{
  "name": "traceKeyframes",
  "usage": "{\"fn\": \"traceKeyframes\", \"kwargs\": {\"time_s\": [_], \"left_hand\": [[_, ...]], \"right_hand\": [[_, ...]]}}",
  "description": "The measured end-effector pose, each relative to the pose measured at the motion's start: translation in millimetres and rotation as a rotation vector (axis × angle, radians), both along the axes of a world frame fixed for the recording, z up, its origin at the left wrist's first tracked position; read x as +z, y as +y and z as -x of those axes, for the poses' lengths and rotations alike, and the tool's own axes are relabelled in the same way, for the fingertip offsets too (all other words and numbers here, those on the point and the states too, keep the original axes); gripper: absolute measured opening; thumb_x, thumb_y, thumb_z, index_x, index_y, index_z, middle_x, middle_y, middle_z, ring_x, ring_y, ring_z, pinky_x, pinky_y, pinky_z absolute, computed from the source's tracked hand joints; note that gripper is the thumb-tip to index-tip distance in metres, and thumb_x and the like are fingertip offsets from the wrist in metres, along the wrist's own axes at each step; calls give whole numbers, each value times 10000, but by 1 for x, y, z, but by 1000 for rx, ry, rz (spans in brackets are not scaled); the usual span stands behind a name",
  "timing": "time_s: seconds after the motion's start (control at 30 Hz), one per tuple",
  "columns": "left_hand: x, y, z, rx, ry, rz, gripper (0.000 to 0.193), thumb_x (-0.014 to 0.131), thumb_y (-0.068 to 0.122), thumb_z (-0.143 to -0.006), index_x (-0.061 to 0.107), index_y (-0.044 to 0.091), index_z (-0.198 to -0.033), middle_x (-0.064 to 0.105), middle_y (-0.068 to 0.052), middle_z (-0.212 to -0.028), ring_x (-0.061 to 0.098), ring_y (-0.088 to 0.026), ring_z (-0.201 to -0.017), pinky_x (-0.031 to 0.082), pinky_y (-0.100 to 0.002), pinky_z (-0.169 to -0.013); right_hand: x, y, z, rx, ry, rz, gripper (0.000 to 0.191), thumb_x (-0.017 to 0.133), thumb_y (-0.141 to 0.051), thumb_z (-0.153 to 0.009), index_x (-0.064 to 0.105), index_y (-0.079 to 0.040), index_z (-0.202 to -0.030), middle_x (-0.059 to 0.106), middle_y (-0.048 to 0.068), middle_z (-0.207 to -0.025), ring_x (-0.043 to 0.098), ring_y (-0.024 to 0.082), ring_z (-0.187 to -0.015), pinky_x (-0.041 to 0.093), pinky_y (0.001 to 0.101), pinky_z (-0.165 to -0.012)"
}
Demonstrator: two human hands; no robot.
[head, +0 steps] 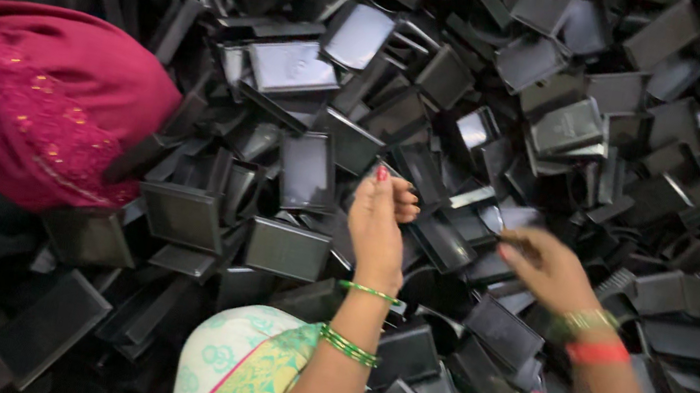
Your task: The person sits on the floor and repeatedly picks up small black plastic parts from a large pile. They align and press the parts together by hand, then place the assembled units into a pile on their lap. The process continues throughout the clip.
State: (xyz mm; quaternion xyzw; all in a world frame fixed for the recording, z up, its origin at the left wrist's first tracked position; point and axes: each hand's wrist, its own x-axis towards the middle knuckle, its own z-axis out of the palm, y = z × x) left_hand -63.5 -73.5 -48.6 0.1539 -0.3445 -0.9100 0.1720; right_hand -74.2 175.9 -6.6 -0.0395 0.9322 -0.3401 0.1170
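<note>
Everywhere black trays (289, 249), seemingly empty; left hand (378, 222), right hand (546, 269) above

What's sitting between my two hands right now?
In the head view, between the left hand and right hand lie only black plastic trays of the heap, overlapping and tilted; nothing else shows there.

Glossy black plastic trays (307, 170) in a heap, embroidered magenta cloth (26, 95), shiny green bangles (349, 346), patterned woven fabric (245, 369)

The blurred right hand (546, 269) hides whatever it pinches; the glossy black rectangular plastic trays (285, 247) run past every edge.
</note>
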Motion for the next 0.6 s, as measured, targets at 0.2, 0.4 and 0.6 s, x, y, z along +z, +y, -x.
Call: {"fn": "traceKeyframes", "kwargs": {"time_s": [0.2,0.4,0.6], "left_hand": [[-4,2,3,-7,-27,-88,282,579,277,-1064,607,47,-903,643,-19,-788,590,-73,-662,493,-231,-626],[5,17,-2,-78,-34,-52,209,592,257,-1048,596,64,-968,652,-16,-870,597,-62,-755,521,-234,-709],[5,23,-6,-86,-37,-16,173,609,220,-1036,614,55,-984,663,-21,-885,611,-62,-776,521,-227,-727]], "right_hand": [[-31,-92,126,88,522,-485,555,822,-308,-851,632,-105,-1330,636,137,-1339,561,373,-1277,491,510,-1015],[-53,-113,177,-161,392,-769,948,936,-433,-587,518,-169,-1395,478,161,-1471,380,446,-1367,421,685,-899],[-64,-74,184,-117,253,-744,622,923,-478,-664,698,-200,-1174,599,101,-1359,454,404,-1302,395,602,-1035]]}}
